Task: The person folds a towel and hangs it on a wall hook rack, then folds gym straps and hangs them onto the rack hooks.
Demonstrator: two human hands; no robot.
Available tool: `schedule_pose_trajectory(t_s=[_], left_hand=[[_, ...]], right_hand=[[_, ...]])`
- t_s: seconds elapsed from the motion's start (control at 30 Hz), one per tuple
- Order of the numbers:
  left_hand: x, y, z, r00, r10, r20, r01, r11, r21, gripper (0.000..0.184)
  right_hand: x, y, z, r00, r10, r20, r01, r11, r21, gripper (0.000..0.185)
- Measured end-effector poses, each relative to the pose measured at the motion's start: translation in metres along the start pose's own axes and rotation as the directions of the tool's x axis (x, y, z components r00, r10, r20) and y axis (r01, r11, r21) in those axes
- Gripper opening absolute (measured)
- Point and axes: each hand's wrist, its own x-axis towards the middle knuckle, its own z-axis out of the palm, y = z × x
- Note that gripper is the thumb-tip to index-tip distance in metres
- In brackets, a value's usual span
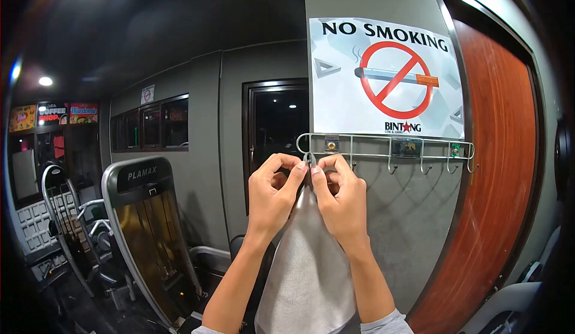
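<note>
A light grey cloth (305, 268) hangs down from a small loop at its top, close to the left end of a metal hook rack (371, 146) on the wall. My left hand (277, 193) pinches the loop from the left side with thumb and index finger. From the right, my right hand (335, 196) pinches the same loop, its fingertips almost touching those of my left hand. The hook behind the loop is mostly hidden by the fingers.
Above the rack is a no-smoking poster (386, 77). A reddish wooden door (494, 154) stands at the right. Gym machines, one with a tall panel (144, 214), stand at the left. A grey machine part (509, 307) is at the lower right.
</note>
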Motion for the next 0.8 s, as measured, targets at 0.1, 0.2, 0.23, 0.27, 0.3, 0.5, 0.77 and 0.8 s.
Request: schedule_pose_trajectory(t_s=[0.1,0.2,0.23,0.27,0.3,0.5,0.77,0.8], left_hand=[[-0.001,0.002,-0.001,0.999,-0.039,0.016,0.039,0.999,0.004,0.014],[-0.001,0.002,-0.002,1.0,-0.002,0.019,0.001,0.998,0.062,0.014],[-0.002,0.002,-0.002,1.0,0.001,0.02,-0.002,0.998,0.061,0.014],[-0.002,0.003,-0.003,1.0,0.003,0.027,-0.006,0.996,0.088,0.015],[-0.003,0.003,-0.003,0.999,0.004,0.032,-0.007,0.993,0.116,0.015],[-0.012,0.003,-0.005,1.0,0.007,0.025,-0.012,0.98,0.197,0.015],[-0.027,0.013,-0.014,1.0,-0.028,0.013,0.021,0.924,0.381,0.013],[-0.033,0.017,-0.015,0.998,-0.062,0.016,0.049,0.903,0.427,0.014]], right_hand=[[0.0,-0.001,-0.001,1.0,0.003,0.007,-0.003,1.0,-0.015,0.017],[-0.001,0.002,0.001,1.0,-0.025,0.0,0.025,0.998,-0.057,0.016],[-0.001,0.001,-0.001,1.0,-0.027,-0.003,0.027,0.998,-0.057,0.016],[-0.002,-0.001,-0.002,1.0,-0.01,0.017,0.011,0.998,-0.063,0.016],[-0.003,-0.001,-0.003,0.999,0.01,0.038,-0.007,0.998,-0.07,0.015],[-0.01,0.01,-0.001,0.998,-0.057,0.038,0.06,0.992,-0.108,0.015],[-0.039,0.007,-0.003,0.999,-0.019,-0.031,0.017,0.997,-0.069,0.019],[-0.047,0.009,-0.005,0.996,-0.071,-0.046,0.065,0.991,-0.121,0.022]])
